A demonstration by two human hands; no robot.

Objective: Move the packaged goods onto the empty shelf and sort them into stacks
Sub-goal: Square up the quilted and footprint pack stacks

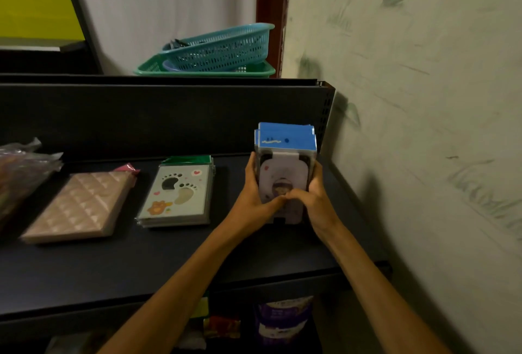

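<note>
While your left hand (pixel 254 198) and right hand (pixel 313 198) are clasping the packs (pixel 284 175) on the shelf (pixel 169 263) by the wall, they're looking light, glossy, slippery; keep squeezing both sides.

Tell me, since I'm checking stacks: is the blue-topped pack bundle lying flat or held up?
Held up: both hands grip the blue-topped bundle, tilted on end.

Three stacks of packs (pixel 285 173) on the shelf (pixel 169 257), two baskets (pixel 217 48), two hands (pixel 254 198).

Both hands, left hand (pixel 250 198) and right hand (pixel 316 198), gripping blue-topped package stack (pixel 285 161) on dark shelf (pixel 169 263), footprint packs (pixel 176 192) left
</note>
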